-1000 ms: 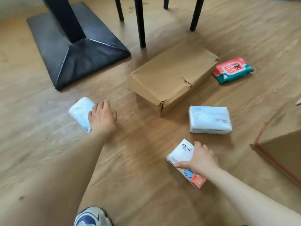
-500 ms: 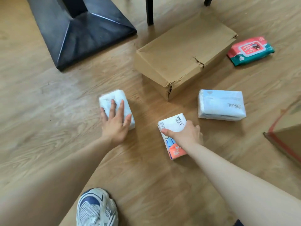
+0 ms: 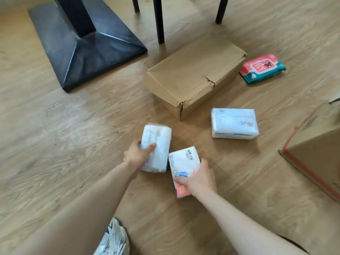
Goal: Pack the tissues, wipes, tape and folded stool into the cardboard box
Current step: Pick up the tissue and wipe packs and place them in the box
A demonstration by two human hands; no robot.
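Indoor room, home or dining-type space: wood-look plank floor point(image 3: 55, 126), black pedestal table base point(image 3: 86, 43), dark chair legs point(image 3: 159, 19) at the top edge. Household tissue packs point(image 3: 234, 123) and cardboard boxes point(image 3: 195, 74) on the floor.

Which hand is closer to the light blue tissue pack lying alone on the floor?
Right. The right hand grips the patterned pack, just below-left of the light blue tissue pack. The left hand, on the white pack, is farther left.

The floor point(image 3: 73, 126) is wood-grain laminate with a soft sheen. The closed box point(image 3: 193, 76) is matt brown cardboard, creased and torn, while the tissue packs point(image 3: 234, 124) wear glossy, crinkled plastic film. The table base point(image 3: 88, 48) looks like dark, dull metal.
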